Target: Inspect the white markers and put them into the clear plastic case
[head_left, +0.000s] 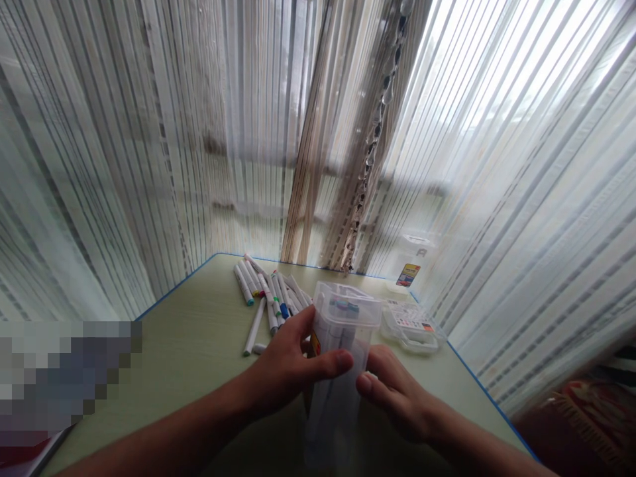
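Note:
Between my hands, near the front of the table, is a tall clear plastic box (342,391) with a few markers inside (345,318). My left hand (303,358) wraps round its left side, the thumb across the near face. On the box's right side my right hand (392,391) grips with bent fingers; some of its fingertips are hidden behind the plastic. Just beyond my left hand lies a loose pile of white markers (271,291) with coloured bands, pointing various ways. One white marker (254,328) lies a little apart at the pile's near side.
A clear lid with a printed label (412,324) lies on the right of the pale green table (189,358). Behind it stands another clear container (410,265) against the string curtain (248,132). Blue edging runs round the table. A blurred-out patch (54,384) covers the lower left.

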`<control>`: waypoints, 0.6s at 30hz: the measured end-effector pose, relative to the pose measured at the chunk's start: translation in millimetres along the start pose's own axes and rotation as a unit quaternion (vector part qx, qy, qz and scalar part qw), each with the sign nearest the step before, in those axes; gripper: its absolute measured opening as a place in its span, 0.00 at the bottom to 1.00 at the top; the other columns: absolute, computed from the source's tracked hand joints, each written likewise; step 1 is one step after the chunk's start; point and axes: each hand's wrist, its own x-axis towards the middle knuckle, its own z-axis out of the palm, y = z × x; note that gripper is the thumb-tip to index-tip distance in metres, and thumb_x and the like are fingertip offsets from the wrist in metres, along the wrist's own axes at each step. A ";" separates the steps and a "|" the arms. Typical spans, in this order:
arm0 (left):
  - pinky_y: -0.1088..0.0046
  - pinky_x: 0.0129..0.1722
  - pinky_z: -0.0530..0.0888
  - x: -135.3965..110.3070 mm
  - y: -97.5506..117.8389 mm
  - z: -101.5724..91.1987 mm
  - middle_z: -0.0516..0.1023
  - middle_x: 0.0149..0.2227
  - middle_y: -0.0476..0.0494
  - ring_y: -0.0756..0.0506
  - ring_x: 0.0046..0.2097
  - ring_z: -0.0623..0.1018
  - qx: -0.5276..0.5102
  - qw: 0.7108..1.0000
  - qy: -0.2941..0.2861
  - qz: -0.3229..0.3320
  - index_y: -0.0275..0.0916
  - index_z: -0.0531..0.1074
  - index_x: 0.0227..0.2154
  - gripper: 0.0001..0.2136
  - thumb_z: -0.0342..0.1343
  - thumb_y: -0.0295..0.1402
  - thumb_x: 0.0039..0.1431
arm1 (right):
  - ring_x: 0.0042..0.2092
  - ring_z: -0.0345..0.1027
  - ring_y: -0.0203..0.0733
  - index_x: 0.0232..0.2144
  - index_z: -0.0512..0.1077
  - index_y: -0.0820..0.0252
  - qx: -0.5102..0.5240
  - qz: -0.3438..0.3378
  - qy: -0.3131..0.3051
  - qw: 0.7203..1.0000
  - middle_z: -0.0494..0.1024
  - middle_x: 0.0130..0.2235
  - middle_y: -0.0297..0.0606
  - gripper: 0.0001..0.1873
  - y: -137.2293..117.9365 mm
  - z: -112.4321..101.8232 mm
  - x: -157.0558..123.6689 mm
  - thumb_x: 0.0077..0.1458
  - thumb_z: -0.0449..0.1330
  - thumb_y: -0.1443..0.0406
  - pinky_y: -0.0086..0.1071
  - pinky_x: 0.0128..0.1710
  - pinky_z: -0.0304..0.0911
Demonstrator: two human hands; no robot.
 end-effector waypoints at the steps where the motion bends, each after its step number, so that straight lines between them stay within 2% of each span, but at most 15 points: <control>1: 0.60 0.50 0.72 -0.1 -0.1 0.1 0.77 0.51 0.37 0.34 0.53 0.75 0.000 1.000 0.000 0.000 0.36 0.69 0.52 0.27 0.67 0.40 0.51 | 0.30 0.60 0.41 0.39 0.75 0.61 0.003 0.000 0.000 1.000 0.70 0.30 0.36 0.27 0.1 0.0 0.4 0.63 0.48 0.46 0.34 0.38 0.62; 18: 0.61 0.48 0.72 0.7 -0.9 -0.9 0.77 0.50 0.37 0.34 0.51 0.76 0.022 1.000 0.007 -0.001 0.37 0.69 0.51 0.27 0.67 0.42 0.51 | 0.31 0.60 0.41 0.43 0.75 0.60 -0.008 -0.002 -0.003 1.000 0.70 0.30 0.35 0.27 -0.1 -0.5 0.1 0.64 0.47 0.46 0.34 0.38 0.62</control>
